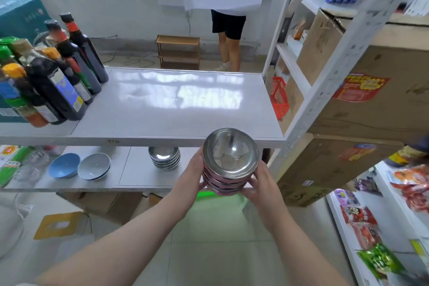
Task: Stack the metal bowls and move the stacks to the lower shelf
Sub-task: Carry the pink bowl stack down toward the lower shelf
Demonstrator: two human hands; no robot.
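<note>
A stack of several metal bowls (229,160), shiny inside and pinkish on the outer walls, is held in the air in front of the upper shelf's front edge (162,140). My left hand (193,173) grips its left side and my right hand (260,183) grips its right side and base. A second stack of metal bowls (164,157) stands on the lower shelf (130,176), just left of the held stack and partly hidden under the upper shelf.
Dark sauce bottles (53,81) crowd the upper shelf's left end. Two blue bowls (79,166) sit on the lower shelf at left. Cardboard boxes (362,104) fill the rack at right, with snack packets (362,223) below. A person's legs (228,37) stand behind the shelf.
</note>
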